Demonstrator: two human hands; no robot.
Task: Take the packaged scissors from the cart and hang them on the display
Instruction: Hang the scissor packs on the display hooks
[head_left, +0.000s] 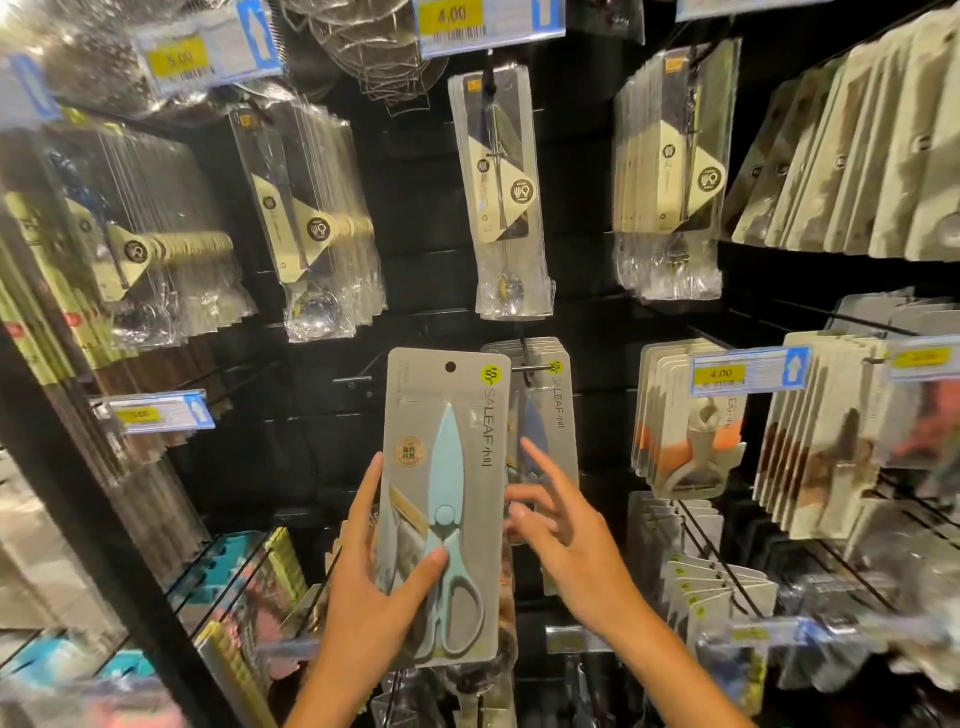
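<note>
L hand (376, 582) grips scissors pack (445, 499) upright before display hook (535, 368); R hand (563, 525) open beside.

Retail shop, kitchenware aisle: black slatted display wall (415, 218) with peg hooks (535, 368), rows of carded utensil packs (498, 192), yellow-and-blue price tags (491, 23) reading 4.00 and 5.00.

Dim aisle, black display panel (415, 218) swallowing light. Glare on clear spoon packets (511, 208) above the scissors pack (447, 499). Right-hand price tags (924, 358) motion-blurred; edges bowed by wide-angle lens.
</note>
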